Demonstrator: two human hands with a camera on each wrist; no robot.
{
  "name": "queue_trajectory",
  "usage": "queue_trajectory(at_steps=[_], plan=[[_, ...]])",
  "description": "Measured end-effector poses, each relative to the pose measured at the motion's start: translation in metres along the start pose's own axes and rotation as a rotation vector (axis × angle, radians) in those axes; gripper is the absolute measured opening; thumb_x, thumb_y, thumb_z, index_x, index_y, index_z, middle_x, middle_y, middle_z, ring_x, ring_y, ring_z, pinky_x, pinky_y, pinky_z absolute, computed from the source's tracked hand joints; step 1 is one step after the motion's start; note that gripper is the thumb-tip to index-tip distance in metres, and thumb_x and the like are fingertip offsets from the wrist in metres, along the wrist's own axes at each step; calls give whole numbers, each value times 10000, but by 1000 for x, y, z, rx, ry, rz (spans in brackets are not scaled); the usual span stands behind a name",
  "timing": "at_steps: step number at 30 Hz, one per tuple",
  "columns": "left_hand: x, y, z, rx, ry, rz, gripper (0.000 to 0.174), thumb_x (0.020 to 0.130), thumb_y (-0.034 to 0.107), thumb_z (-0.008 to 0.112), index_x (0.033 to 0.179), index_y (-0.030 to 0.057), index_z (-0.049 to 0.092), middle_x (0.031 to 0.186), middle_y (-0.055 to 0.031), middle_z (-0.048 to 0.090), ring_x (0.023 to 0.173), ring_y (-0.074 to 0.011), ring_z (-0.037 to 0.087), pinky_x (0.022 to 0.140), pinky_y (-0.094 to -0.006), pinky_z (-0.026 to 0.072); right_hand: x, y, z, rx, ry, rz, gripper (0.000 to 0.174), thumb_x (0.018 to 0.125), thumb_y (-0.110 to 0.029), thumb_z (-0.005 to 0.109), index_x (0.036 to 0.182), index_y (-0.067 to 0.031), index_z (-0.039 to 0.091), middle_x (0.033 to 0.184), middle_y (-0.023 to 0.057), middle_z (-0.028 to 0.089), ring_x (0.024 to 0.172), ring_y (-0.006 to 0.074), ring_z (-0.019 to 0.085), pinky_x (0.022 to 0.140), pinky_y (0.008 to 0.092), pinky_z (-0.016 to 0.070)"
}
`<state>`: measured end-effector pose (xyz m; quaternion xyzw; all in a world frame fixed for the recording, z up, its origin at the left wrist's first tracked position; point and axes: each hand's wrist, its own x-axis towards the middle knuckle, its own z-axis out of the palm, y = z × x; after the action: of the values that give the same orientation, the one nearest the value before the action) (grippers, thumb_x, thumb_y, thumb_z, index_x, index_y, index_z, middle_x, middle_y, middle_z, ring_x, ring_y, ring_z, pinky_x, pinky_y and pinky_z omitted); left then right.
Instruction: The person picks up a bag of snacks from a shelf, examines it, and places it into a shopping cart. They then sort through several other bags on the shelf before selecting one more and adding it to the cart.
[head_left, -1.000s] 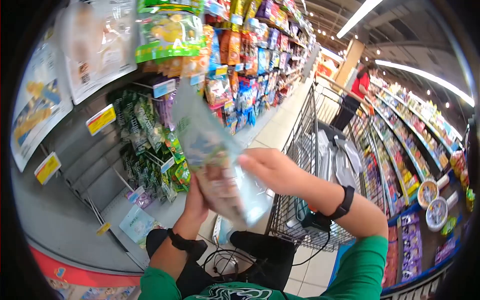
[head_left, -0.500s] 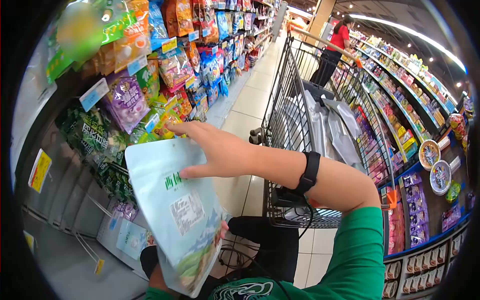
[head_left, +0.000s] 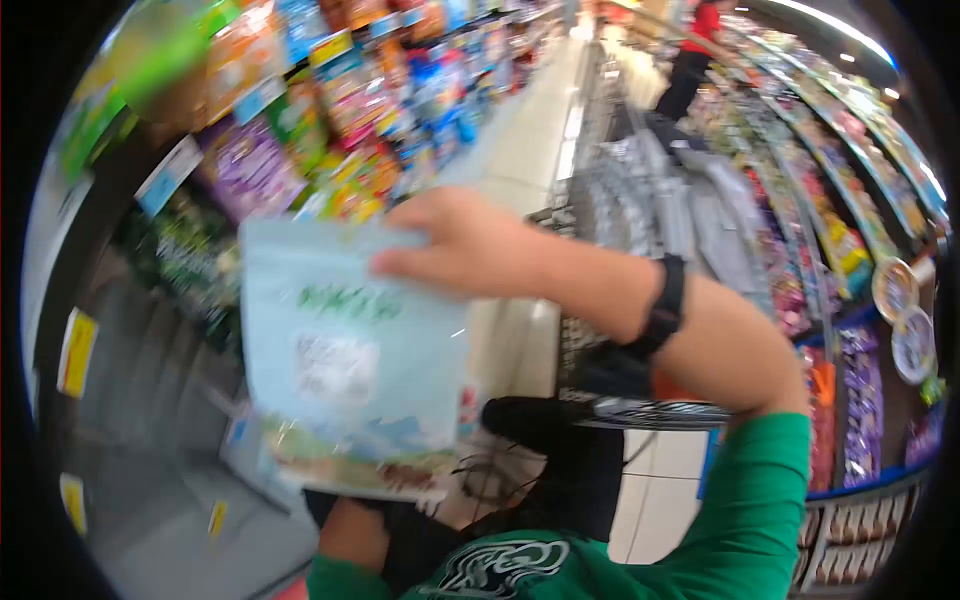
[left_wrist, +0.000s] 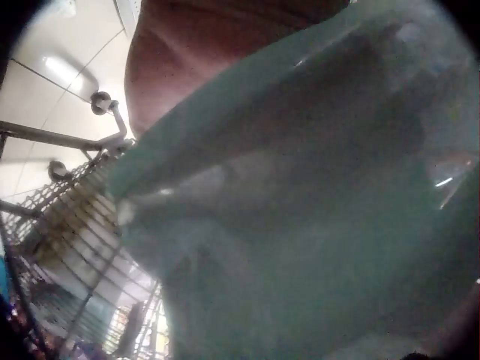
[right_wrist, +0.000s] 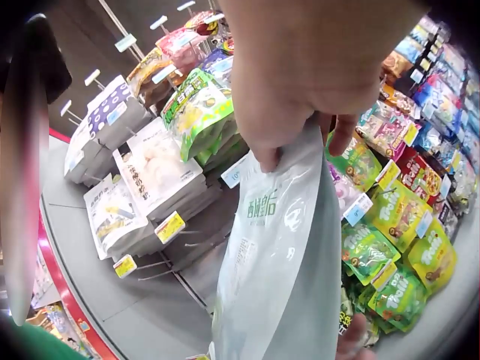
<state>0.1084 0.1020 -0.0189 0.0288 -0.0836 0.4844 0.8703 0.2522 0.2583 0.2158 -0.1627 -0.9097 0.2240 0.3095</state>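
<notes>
A pale blue-green stand-up pouch (head_left: pixel 390 350) with green lettering, a white label and a landscape print is held before the shelf. My right hand (head_left: pixel 445 245) pinches its top edge; in the right wrist view that hand (right_wrist: pixel 315 75) has the thumb on the front and fingers behind. The left hand is mostly hidden behind the pouch. Its fingertips (head_left: pixel 467 405) show round the right edge, also low beside the pouch (right_wrist: pixel 262 255) in the right wrist view. Up close, the pouch (left_wrist: pixel 285 225) covers most of the left wrist view, next to the left hand (left_wrist: pixel 195 60).
A wire shopping cart (left_wrist: pixel 82 255) with grey packs (head_left: pixel 700 200) stands to the right. Hanging snack bags (right_wrist: pixel 390 255) and white pouches (right_wrist: pixel 157 169) line the shelf at left. Farther up the aisle is a person in red (head_left: pixel 700 40). Cables (head_left: pixel 490 475) lie near my legs.
The tilted, blurred pouch has been turned so that its printed face stands upright toward me. My right hand has moved from its side to its top edge. The view has shifted.
</notes>
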Motion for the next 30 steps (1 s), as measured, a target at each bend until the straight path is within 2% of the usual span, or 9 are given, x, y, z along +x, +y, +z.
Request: queue_trajectory(at_steps=[1,3,4,7,9,11,14,18,30], plan=[[11,1,1,-13,24,68,695,931,597,406,1414,97,396,1288,-167,546,1160,-368,540,996,-564,416,2,6,0,-4,36,-69,354,857,-347,692,882,5,659,730,183,619,651,273,614,617,379,480],[43,4,-1,-16,90,228,698,930,600,404,1416,98,395,1293,-167,545,1167,-370,535,1004,-566,408,2,-5,-10,-3,-10,152,364,888,-355,676,895,9,663,639,49,598,554,114,572,526,308,460],[35,0,-3,-8,110,298,700,930,602,403,1417,99,394,1296,-167,544,1170,-371,533,1009,-567,404,3,-6,-11,127,-3,264,363,871,-333,670,903,28,660,695,134,620,628,192,600,622,365,484],[-3,20,3,6,95,451,705,929,607,399,1420,101,392,1303,-166,541,1181,-374,526,1021,-571,393,5,-13,-13,349,120,237,328,905,-316,666,900,11,665,731,1,628,664,50,571,606,231,464],[-18,29,12,5,93,490,707,929,609,398,1421,102,391,1305,-166,540,1184,-374,524,1025,-573,389,9,-10,-10,381,70,276,319,906,-308,668,908,11,663,741,-1,630,667,44,572,612,221,465],[-11,25,23,268,380,703,770,923,634,359,1475,100,310,1487,-171,347,1352,-392,348,1108,-607,260,9,-2,-10,307,-71,330,312,905,-300,676,941,10,662,766,-6,639,669,31,575,610,211,463],[-18,27,6,159,88,598,751,928,630,353,1469,109,322,1482,-160,357,1333,-384,377,1084,-600,307,9,-10,-4,346,-128,324,334,897,-316,686,954,13,669,783,9,654,686,45,601,619,209,479],[-22,27,1,290,183,616,737,938,628,342,1465,114,330,1469,-153,374,1299,-368,416,1064,-575,349,10,-13,-3,397,-10,336,369,887,-339,693,958,22,673,792,44,675,694,72,635,630,215,505],[-11,38,-1,281,224,567,729,941,626,338,1459,113,338,1456,-152,388,1285,-364,429,1055,-570,361,14,-11,-10,298,-204,416,409,876,-344,700,993,46,662,828,93,695,692,109,667,632,232,530]])
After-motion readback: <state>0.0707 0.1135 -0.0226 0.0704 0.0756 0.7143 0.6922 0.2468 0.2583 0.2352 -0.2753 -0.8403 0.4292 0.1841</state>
